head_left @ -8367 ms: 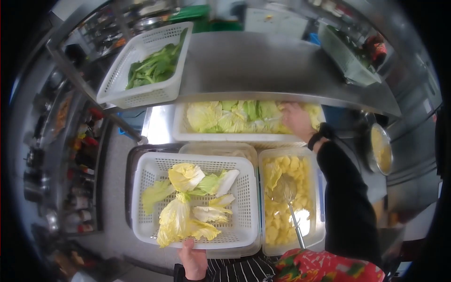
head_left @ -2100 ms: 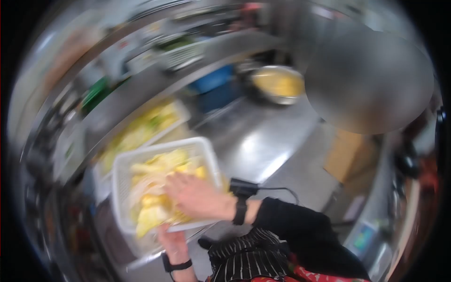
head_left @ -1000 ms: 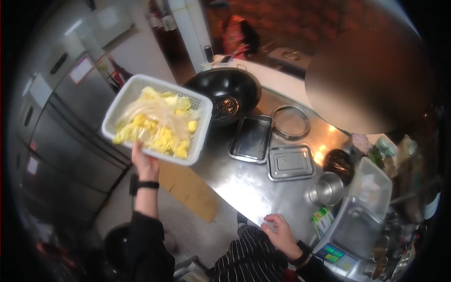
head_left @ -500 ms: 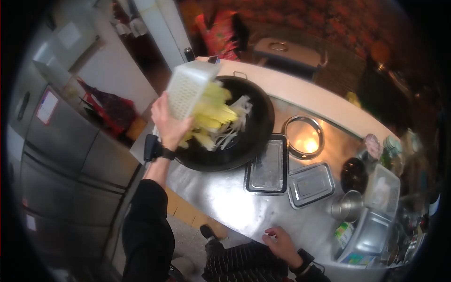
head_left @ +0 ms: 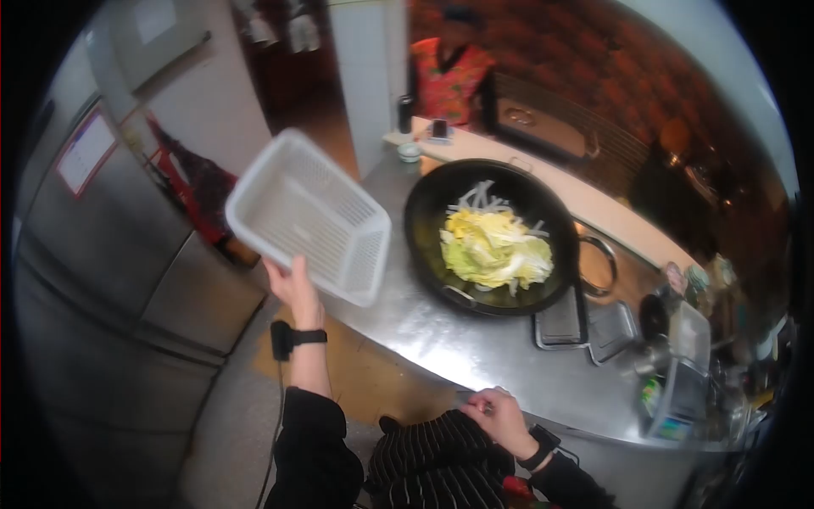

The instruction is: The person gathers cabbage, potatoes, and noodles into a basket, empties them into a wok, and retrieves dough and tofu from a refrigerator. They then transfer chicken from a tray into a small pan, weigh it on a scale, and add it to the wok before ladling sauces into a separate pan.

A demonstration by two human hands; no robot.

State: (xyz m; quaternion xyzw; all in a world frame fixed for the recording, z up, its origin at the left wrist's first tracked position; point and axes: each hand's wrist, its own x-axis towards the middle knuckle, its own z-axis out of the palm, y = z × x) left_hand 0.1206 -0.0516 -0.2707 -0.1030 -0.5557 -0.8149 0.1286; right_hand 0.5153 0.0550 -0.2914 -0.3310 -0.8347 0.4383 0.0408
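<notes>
My left hand [head_left: 297, 293] grips the near rim of a white plastic basket [head_left: 309, 220], tilted with its hollow inside showing and nothing in it. To the right of the basket a large black wok [head_left: 424, 254] stands on the steel counter. Yellow-green cabbage leaves [head_left: 492, 250] lie heaped in the wok, with pale strips [head_left: 482, 199] behind them. My right hand [head_left: 498, 416] is at the counter's front edge, by the striped apron, its fingers curled together; whatever they may hold is too small to make out.
Right of the wok are a round metal ring [head_left: 598, 265], two shallow trays [head_left: 612, 329] and a clear container [head_left: 689, 335]. A person in red [head_left: 449, 81] is beyond the counter's raised ledge [head_left: 627, 222]. Steel refrigerator doors [head_left: 102, 263] stand at left.
The basket has swung left, away from over the wok, and its inside now shows. The cabbage rests in the wok. My right hand's fingers have curled in, and the view has turned left.
</notes>
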